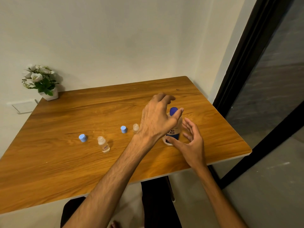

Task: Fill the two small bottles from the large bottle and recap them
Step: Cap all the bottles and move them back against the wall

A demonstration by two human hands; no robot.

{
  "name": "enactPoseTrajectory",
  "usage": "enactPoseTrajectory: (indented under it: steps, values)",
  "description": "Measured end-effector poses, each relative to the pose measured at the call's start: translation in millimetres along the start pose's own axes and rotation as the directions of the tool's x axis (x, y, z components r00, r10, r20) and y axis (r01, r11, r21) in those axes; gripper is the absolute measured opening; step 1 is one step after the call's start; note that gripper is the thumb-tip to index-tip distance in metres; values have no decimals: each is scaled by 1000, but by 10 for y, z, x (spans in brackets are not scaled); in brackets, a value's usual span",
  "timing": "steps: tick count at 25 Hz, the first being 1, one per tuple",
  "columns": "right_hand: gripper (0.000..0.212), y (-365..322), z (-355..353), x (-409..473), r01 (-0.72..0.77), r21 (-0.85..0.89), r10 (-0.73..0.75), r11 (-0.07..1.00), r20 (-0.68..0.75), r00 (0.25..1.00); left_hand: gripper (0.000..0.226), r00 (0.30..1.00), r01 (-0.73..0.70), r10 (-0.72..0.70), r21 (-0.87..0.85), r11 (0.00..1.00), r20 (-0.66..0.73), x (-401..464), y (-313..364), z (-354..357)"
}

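your left hand (158, 119) hovers with loosely spread fingers over the dark blue cap of the large white bottle (172, 129), gripping nothing. your right hand (191, 142) is spread beside its base, thumb touching it. the two small clear uncapped bottles (103, 144) (135, 127) and their light blue caps (82, 137) (123, 129) stand left on the wooden tabletop (65, 153).

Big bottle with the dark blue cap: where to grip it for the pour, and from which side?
Grip the large bottle around its wide labelled body, below the dark blue cap. It stands upright, so a sideways wrap suits it. Come from the right: the right hand is already open beside it, and the left hand covers the near-left side. The cap looks too narrow to lift by.
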State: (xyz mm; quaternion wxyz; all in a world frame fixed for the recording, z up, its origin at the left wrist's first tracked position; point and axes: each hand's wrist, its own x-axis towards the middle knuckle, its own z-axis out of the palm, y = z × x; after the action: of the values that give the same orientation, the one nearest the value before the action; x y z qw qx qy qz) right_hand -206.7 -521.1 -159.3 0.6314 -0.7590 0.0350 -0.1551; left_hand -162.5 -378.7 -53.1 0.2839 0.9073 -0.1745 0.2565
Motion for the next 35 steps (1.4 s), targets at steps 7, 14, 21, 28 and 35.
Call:
enactPoseTrajectory:
  steps: [7,14,21,28,35]
  values:
    - [16,-370,240,-460,244,13,-235,970,-227,945,19,935,223,-247,-117,968,-254,-470,-666,-313]
    - [61,-209,1134,-382,58,-217,-47,974,57,997,38,839,345,-505,522,780,202,-338,-1203,-321]
    - [46,-146,1320,-100,58,-319,-9,946,153,988,27,826,349,-510,492,797,241,-305,-1332,-238]
    - [28,-82,1260,-115,29,-312,18,950,148,989,18,923,322,-334,92,942,191,-415,-1035,-342]
    - [42,-119,1216,-127,16,-299,32,954,156,987,19,942,294,-306,101,951,140,-563,-989,-370]
